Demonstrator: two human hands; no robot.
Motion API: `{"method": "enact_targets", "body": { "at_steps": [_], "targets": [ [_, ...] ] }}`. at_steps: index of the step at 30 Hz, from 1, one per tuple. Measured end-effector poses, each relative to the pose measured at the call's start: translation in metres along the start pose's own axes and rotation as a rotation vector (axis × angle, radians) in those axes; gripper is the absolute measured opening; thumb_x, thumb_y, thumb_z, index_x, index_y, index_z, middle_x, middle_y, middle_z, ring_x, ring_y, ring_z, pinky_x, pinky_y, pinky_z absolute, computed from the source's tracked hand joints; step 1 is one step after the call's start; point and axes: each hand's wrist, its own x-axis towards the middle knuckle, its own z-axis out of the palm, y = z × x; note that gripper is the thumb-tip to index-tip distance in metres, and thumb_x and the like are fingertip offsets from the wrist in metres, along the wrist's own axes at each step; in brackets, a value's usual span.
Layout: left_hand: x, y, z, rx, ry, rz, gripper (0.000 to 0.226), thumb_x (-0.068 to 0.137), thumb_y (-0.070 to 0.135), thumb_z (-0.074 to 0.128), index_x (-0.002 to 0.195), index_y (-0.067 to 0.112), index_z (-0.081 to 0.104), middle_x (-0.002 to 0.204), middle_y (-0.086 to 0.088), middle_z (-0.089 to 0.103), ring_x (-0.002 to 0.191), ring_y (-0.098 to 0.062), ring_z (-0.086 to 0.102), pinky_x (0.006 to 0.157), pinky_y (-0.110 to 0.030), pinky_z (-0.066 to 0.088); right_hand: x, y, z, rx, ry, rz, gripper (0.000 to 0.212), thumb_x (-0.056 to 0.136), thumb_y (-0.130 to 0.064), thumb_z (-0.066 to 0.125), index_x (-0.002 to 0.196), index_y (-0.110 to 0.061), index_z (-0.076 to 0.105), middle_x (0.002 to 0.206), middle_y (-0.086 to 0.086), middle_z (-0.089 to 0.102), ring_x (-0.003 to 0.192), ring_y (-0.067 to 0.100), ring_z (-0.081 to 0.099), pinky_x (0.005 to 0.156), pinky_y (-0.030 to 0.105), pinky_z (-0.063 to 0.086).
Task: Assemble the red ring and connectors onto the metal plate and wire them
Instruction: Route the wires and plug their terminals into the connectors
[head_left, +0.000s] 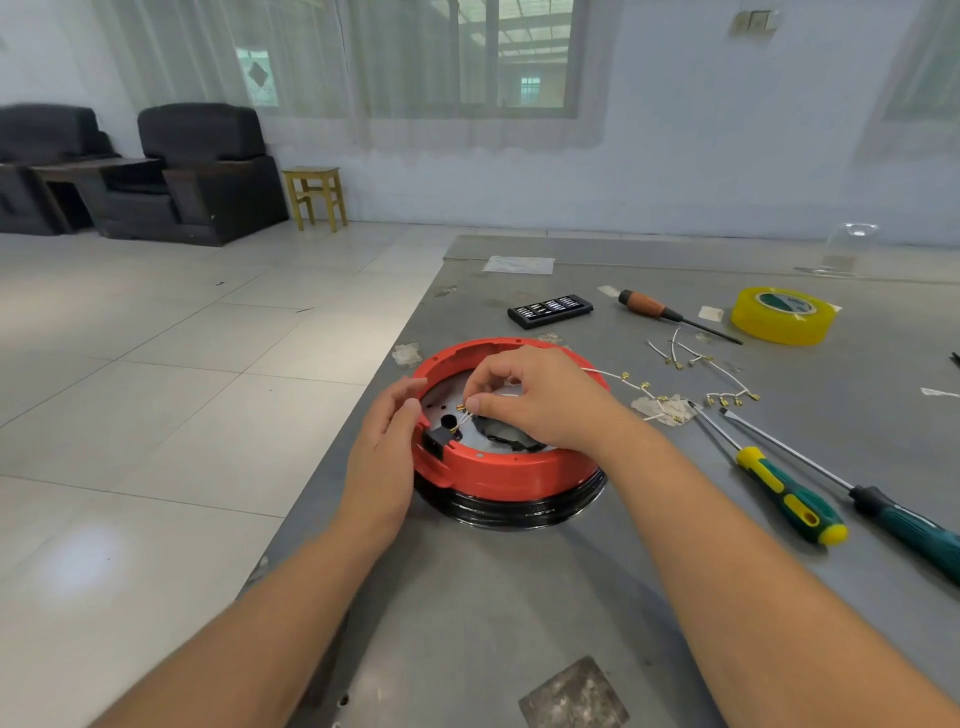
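The red ring (498, 470) sits on a black round base in the middle of the grey table, with the metal plate (441, 402) visible inside it. A black connector (439, 439) is set in the ring's left wall. My right hand (535, 397) reaches over the ring and pinches a thin white wire (464, 420) with brass terminals, just above the connector. My left hand (387, 447) rests against the ring's left outer side, its fingers curled over the rim. More white wires with brass terminals (696, 382) lie loose to the right of the ring.
Right of the ring lie a yellow-green screwdriver (779, 486) and a dark green screwdriver (883, 512). Farther back are a brown-handled screwdriver (660, 309), a black bit case (550, 312) and a yellow tape roll (784, 314). The table's left edge runs close to my left hand.
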Motion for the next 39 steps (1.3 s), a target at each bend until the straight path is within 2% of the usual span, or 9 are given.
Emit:
{"method": "enact_targets", "body": {
  "at_steps": [2, 6, 8, 12, 22, 28, 34, 37, 39],
  "targets": [
    [-0.001, 0.002, -0.019, 0.155, -0.168, 0.096, 0.035, 0.094, 0.031, 0.049, 0.125, 0.04, 0.063, 0.142, 0.024, 0.054, 0.134, 0.012, 0.045, 0.116, -0.02, 0.035, 0.001, -0.001, 0.001, -0.052, -0.046, -0.033, 0.008, 0.092, -0.029, 0.074, 0.087, -0.036, 0.073, 0.084, -0.024, 0.069, 0.093, -0.009, 0.06, 0.077, 0.007, 0.04],
    [-0.009, -0.002, -0.037, 0.424, -0.302, 0.311, 0.039, 0.098, 0.012, 0.063, 0.129, 0.035, 0.065, 0.16, 0.022, 0.036, 0.149, 0.008, 0.029, 0.106, 0.001, 0.025, 0.004, -0.002, -0.002, -0.208, -0.117, -0.096, 0.006, 0.094, -0.032, 0.071, 0.091, -0.037, 0.069, 0.097, -0.018, 0.068, 0.107, 0.013, 0.055, 0.099, 0.04, 0.044],
    [-0.012, -0.003, -0.036, 0.497, -0.299, 0.371, 0.04, 0.097, 0.007, 0.067, 0.128, 0.031, 0.067, 0.159, 0.019, 0.041, 0.148, 0.003, 0.031, 0.11, -0.001, 0.022, 0.006, 0.0, -0.006, -0.276, -0.132, -0.098, 0.005, 0.093, -0.035, 0.071, 0.091, -0.039, 0.069, 0.102, -0.016, 0.066, 0.109, 0.013, 0.05, 0.105, 0.047, 0.039],
    [-0.006, -0.004, -0.042, 0.553, -0.334, 0.424, 0.037, 0.094, 0.024, 0.063, 0.13, 0.029, 0.067, 0.152, 0.019, 0.051, 0.149, -0.004, 0.035, 0.118, -0.012, 0.022, 0.01, 0.006, -0.01, -0.315, -0.188, -0.11, 0.004, 0.093, -0.04, 0.071, 0.096, -0.038, 0.074, 0.104, -0.021, 0.059, 0.106, 0.009, 0.045, 0.104, 0.05, 0.037],
    [0.008, -0.015, -0.047, 0.586, -0.358, 0.455, 0.035, 0.097, 0.034, 0.062, 0.131, 0.033, 0.067, 0.15, 0.022, 0.053, 0.15, -0.01, 0.039, 0.122, -0.031, 0.03, 0.009, 0.012, 0.002, -0.172, -0.153, -0.145, 0.006, 0.09, -0.032, 0.076, 0.095, -0.035, 0.078, 0.101, -0.021, 0.054, 0.097, -0.003, 0.055, 0.097, 0.033, 0.046],
    [0.005, -0.014, -0.046, 0.576, -0.368, 0.433, 0.037, 0.097, 0.043, 0.06, 0.132, 0.036, 0.065, 0.151, 0.023, 0.051, 0.148, -0.01, 0.04, 0.12, -0.044, 0.037, 0.008, 0.011, 0.003, -0.176, -0.123, -0.168, 0.004, 0.091, -0.032, 0.076, 0.094, -0.032, 0.078, 0.102, -0.017, 0.058, 0.096, 0.0, 0.057, 0.092, 0.028, 0.046],
    [-0.005, -0.007, -0.036, 0.406, -0.303, 0.261, 0.052, 0.09, 0.056, 0.06, 0.141, 0.052, 0.051, 0.162, 0.023, 0.031, 0.151, -0.002, 0.032, 0.119, -0.04, 0.039, 0.005, 0.007, 0.002, -0.218, -0.148, -0.153, 0.003, 0.093, -0.029, 0.074, 0.094, -0.031, 0.076, 0.107, -0.013, 0.057, 0.1, 0.005, 0.057, 0.096, 0.035, 0.047],
    [-0.009, -0.002, -0.031, 0.449, -0.271, 0.099, 0.068, 0.088, 0.071, 0.061, 0.148, 0.059, 0.031, 0.152, 0.039, 0.028, 0.144, 0.003, 0.036, 0.112, -0.031, 0.039, 0.002, 0.005, 0.001, -0.247, -0.163, -0.139, 0.002, 0.094, -0.03, 0.072, 0.094, -0.03, 0.074, 0.11, -0.012, 0.058, 0.104, 0.009, 0.058, 0.097, 0.039, 0.047],
    [-0.007, 0.001, -0.03, 0.479, -0.312, -0.025, 0.071, 0.087, 0.079, 0.058, 0.149, 0.05, 0.038, 0.141, 0.043, 0.042, 0.137, 0.001, 0.046, 0.108, -0.019, 0.038, 0.0, 0.004, 0.001, -0.23, -0.14, -0.127, 0.002, 0.094, -0.029, 0.071, 0.093, -0.028, 0.073, 0.11, -0.011, 0.061, 0.104, 0.009, 0.059, 0.097, 0.041, 0.048]
  ]
}}
